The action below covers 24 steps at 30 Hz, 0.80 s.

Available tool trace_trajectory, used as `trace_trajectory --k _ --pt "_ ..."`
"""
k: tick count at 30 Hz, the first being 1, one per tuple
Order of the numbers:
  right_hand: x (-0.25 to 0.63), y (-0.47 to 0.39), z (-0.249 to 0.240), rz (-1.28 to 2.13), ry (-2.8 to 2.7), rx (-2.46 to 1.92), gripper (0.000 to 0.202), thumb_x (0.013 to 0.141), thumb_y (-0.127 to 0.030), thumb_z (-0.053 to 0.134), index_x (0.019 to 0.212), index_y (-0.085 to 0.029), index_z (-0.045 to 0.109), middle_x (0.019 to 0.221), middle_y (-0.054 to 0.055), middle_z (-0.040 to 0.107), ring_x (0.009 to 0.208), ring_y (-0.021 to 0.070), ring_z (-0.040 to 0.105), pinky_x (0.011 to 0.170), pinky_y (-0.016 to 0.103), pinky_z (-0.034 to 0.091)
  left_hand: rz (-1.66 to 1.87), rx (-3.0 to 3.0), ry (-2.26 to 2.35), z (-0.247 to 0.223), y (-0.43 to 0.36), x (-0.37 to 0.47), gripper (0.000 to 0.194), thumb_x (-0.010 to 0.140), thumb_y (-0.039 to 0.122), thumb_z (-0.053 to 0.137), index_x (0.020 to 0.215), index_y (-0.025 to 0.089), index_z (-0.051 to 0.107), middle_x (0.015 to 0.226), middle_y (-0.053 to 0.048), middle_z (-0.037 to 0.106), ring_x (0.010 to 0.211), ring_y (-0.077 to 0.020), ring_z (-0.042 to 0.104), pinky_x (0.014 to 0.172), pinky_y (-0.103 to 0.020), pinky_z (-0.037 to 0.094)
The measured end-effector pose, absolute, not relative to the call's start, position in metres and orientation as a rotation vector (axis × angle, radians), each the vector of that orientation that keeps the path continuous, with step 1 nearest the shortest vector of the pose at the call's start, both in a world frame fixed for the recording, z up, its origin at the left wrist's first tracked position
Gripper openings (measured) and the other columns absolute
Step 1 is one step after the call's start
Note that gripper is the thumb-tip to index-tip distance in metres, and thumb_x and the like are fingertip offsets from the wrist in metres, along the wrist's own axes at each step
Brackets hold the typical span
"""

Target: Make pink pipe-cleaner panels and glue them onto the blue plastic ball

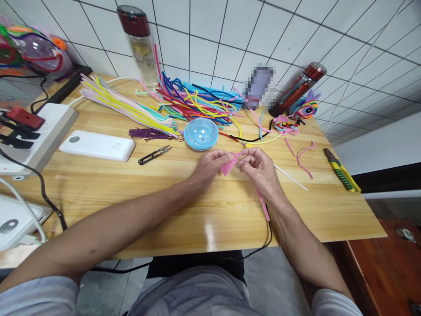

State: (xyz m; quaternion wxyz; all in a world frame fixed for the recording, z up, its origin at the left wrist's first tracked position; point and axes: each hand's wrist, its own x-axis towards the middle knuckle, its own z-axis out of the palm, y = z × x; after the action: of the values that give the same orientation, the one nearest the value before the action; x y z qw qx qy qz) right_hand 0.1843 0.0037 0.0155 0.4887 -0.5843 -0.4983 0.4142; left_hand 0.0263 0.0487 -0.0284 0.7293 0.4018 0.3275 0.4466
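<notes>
Between both hands, above the wooden table (158,224), is a pink coiled piece (228,166) that narrows toward its upper right end. My left hand (212,166) pinches its left side between thumb and fingers. At its narrow tip, my right hand (259,169) has its fingers closed on the pink pipe cleaner (262,204), whose loose length hangs down under the palm toward the front edge. A blue bowl (201,134) sits just behind my left hand.
Black snips (154,155) and a white power bank (98,145) lie left; pliers (342,171) lie far right. Colourful pipe cleaners (197,103), a clear bottle (141,52) and a red flask (297,90) are along the tiled wall. A black cable (270,235) hangs over the front edge.
</notes>
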Motion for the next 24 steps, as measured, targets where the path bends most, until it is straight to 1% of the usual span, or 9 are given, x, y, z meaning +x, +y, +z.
trace_trajectory --k 5,10,13,16,20,24 --pt "0.1833 0.0039 0.0144 1.005 -1.206 -1.421 0.03 0.069 -0.026 0.073 0.097 -0.022 0.066 0.065 -0.007 0.066 0.06 0.0113 0.054 0.061 0.026 0.041 0.975 0.862 0.719 -0.0274 0.0483 0.0271 0.035 0.068 0.048 0.088 0.076 0.017 0.073 0.071 -0.001 0.068 0.067 -0.0125 0.054 0.064 -0.027 0.04" --pt "0.1838 0.0047 0.0138 0.997 -1.201 -1.383 0.029 0.069 -0.026 0.073 0.096 -0.023 0.064 0.067 -0.008 0.065 0.062 0.0116 0.058 0.063 0.027 0.043 1.012 0.763 0.699 -0.0258 0.0502 0.0295 0.035 0.068 0.048 0.086 0.075 0.017 0.071 0.074 -0.001 0.068 0.07 -0.0126 0.056 0.069 -0.027 0.043" --pt "0.1847 0.0048 0.0124 0.997 -1.209 -1.38 0.028 0.069 -0.026 0.072 0.096 -0.023 0.064 0.066 -0.008 0.064 0.062 0.0116 0.058 0.063 0.027 0.042 1.016 0.76 0.698 -0.0251 0.0504 0.03 0.036 0.069 0.049 0.086 0.074 0.017 0.07 0.072 0.0 0.066 0.068 -0.0121 0.054 0.065 -0.027 0.041" --pt "0.1852 0.0049 0.0105 0.993 -1.219 -1.388 0.028 0.07 -0.025 0.072 0.097 -0.023 0.065 0.067 -0.008 0.064 0.06 0.011 0.055 0.061 0.026 0.04 0.991 0.824 0.693 -0.0251 0.0493 0.029 0.036 0.067 0.047 0.089 0.075 0.017 0.07 0.067 0.002 0.064 0.062 -0.0102 0.051 0.06 -0.025 0.037" --pt "0.1846 0.0048 0.0094 0.999 -1.221 -1.395 0.027 0.071 -0.026 0.072 0.097 -0.023 0.066 0.065 -0.008 0.063 0.059 0.0107 0.052 0.06 0.026 0.038 0.965 0.837 0.712 -0.0268 0.0487 0.0275 0.04 0.064 0.048 0.092 0.078 0.017 0.071 0.07 0.001 0.069 0.062 -0.0096 0.054 0.06 -0.024 0.039" --pt "0.184 0.0047 0.0102 1.007 -1.214 -1.4 0.029 0.069 -0.025 0.071 0.098 -0.022 0.067 0.066 -0.007 0.065 0.06 0.0109 0.053 0.061 0.026 0.039 0.963 0.843 0.717 -0.0289 0.0493 0.0271 0.039 0.067 0.048 0.092 0.078 0.017 0.07 0.071 0.001 0.068 0.062 -0.0093 0.053 0.06 -0.024 0.04"
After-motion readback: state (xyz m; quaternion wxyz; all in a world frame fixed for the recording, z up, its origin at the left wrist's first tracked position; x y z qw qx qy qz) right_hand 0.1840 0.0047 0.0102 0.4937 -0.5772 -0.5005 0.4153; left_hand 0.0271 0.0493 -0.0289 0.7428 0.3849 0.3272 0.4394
